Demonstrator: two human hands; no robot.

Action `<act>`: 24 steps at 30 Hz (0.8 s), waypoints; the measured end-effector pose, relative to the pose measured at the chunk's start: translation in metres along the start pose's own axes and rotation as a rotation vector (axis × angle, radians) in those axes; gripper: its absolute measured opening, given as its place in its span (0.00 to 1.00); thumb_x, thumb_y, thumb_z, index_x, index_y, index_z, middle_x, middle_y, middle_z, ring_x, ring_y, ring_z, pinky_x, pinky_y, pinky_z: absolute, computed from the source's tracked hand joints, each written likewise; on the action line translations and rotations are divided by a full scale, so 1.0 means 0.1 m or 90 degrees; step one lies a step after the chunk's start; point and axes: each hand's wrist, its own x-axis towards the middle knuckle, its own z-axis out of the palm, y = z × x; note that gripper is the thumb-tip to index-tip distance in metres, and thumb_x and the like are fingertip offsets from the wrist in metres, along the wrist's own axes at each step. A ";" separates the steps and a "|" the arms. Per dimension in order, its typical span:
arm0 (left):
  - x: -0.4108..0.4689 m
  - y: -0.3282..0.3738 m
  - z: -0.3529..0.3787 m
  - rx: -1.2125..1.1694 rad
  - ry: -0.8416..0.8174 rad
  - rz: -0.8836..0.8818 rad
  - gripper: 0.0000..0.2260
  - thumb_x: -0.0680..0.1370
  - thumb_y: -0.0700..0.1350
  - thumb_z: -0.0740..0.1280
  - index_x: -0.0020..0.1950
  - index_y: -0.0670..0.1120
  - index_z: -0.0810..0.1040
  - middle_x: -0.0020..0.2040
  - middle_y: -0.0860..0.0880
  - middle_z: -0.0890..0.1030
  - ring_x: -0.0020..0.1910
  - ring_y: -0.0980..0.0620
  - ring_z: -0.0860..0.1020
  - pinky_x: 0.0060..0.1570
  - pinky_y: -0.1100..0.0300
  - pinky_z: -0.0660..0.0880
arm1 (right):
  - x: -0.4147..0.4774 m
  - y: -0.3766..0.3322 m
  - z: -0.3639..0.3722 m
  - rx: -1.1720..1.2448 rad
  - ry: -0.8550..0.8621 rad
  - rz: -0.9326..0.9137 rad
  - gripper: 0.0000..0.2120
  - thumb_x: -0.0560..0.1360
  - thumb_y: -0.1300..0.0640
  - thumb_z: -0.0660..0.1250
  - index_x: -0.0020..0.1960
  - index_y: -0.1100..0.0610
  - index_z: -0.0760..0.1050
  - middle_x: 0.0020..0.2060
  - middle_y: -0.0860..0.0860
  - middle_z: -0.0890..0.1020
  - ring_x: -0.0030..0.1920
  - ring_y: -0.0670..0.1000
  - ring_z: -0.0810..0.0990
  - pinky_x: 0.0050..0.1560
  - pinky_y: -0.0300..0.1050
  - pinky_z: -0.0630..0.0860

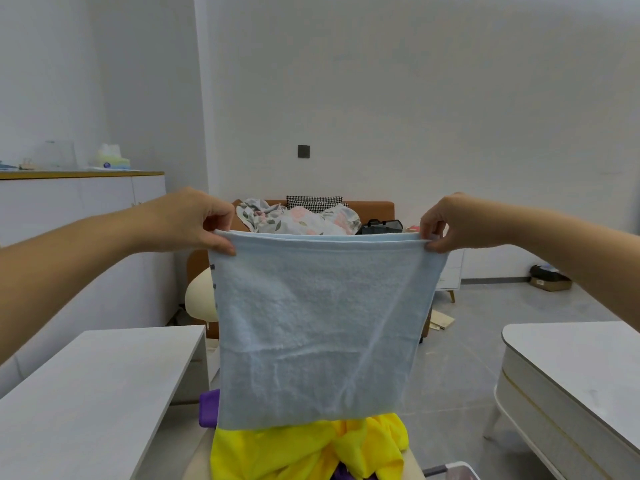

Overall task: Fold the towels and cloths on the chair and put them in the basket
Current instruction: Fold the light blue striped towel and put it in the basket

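Observation:
A light blue towel hangs doubled in the air in front of me, its two top edges held together. My left hand pinches the upper left corner and my right hand pinches the upper right corner. Below the towel's lower edge a crumpled yellow cloth lies on the chair, with a bit of purple cloth under it. A purple thing shows left of the towel. The basket cannot be made out with certainty; a pale rim shows at the bottom right.
A grey table stands at the left, a white rounded table at the right. Behind the towel is a brown sofa with floral cloth, a checked cushion and a black bag. A white cabinet lines the left wall.

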 end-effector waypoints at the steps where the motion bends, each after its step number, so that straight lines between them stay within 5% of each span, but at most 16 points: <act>1: 0.00 0.00 0.00 -0.007 -0.002 -0.006 0.13 0.69 0.45 0.75 0.32 0.47 0.71 0.29 0.52 0.73 0.30 0.54 0.69 0.31 0.65 0.64 | -0.01 0.01 -0.01 0.020 0.010 0.004 0.02 0.73 0.55 0.70 0.43 0.49 0.79 0.39 0.43 0.80 0.43 0.45 0.77 0.50 0.42 0.76; 7: -0.01 -0.04 -0.07 -0.084 -0.017 -0.050 0.13 0.71 0.41 0.73 0.32 0.44 0.70 0.29 0.50 0.72 0.31 0.53 0.68 0.32 0.62 0.64 | -0.07 0.07 -0.05 0.144 0.094 0.011 0.09 0.73 0.55 0.71 0.35 0.48 0.76 0.36 0.49 0.81 0.38 0.49 0.79 0.43 0.43 0.76; 13: -0.02 -0.09 -0.15 -0.131 -0.002 -0.073 0.12 0.70 0.40 0.74 0.35 0.41 0.71 0.30 0.48 0.74 0.31 0.52 0.71 0.32 0.60 0.67 | -0.14 0.08 -0.08 0.225 0.102 0.014 0.09 0.73 0.60 0.70 0.36 0.50 0.77 0.32 0.46 0.80 0.31 0.40 0.76 0.36 0.32 0.74; 20: -0.05 -0.08 -0.15 -0.147 0.012 -0.072 0.13 0.68 0.38 0.75 0.34 0.42 0.71 0.29 0.49 0.74 0.30 0.52 0.72 0.32 0.61 0.67 | -0.22 0.08 -0.10 0.249 0.105 0.030 0.08 0.73 0.64 0.70 0.36 0.57 0.76 0.34 0.54 0.82 0.35 0.51 0.81 0.40 0.44 0.80; 24: -0.10 -0.04 -0.18 -0.175 0.010 -0.067 0.11 0.69 0.38 0.75 0.40 0.44 0.73 0.33 0.47 0.75 0.33 0.51 0.73 0.32 0.60 0.70 | -0.27 0.06 -0.13 0.274 0.108 0.042 0.06 0.73 0.66 0.69 0.39 0.59 0.75 0.37 0.54 0.81 0.36 0.51 0.82 0.40 0.42 0.82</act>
